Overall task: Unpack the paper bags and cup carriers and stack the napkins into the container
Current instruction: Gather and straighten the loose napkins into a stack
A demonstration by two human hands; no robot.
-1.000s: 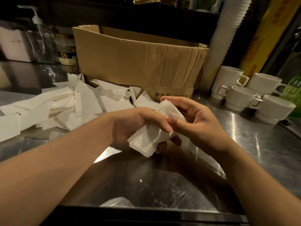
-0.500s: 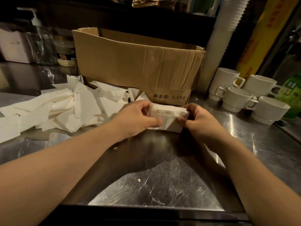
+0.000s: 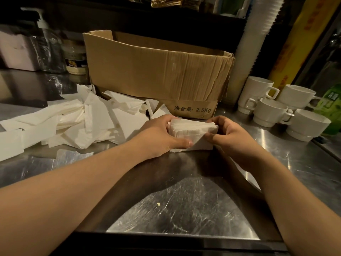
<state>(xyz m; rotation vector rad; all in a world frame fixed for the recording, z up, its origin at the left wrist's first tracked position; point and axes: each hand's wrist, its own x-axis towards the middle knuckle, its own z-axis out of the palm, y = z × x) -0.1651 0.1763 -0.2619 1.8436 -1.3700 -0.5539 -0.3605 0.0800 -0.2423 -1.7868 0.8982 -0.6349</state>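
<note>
Two hands (image 3: 158, 134) (image 3: 231, 139) around napkin stack (image 3: 193, 129)

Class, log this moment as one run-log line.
left hand: grips napkin stack | right hand: grips stack | stack: on steel counter | loose napkins: left

On the counter (image 3: 184, 209) we have a napkin stack (image 3: 191, 133) between our left hand (image 3: 158, 135) and right hand (image 3: 232, 139), just before the box (image 3: 156, 74). Loose napkins (image 3: 73, 122) lie to its left. Mugs (image 3: 280, 109) sit right of the box, bottles (image 3: 60, 52) behind its left.
</note>
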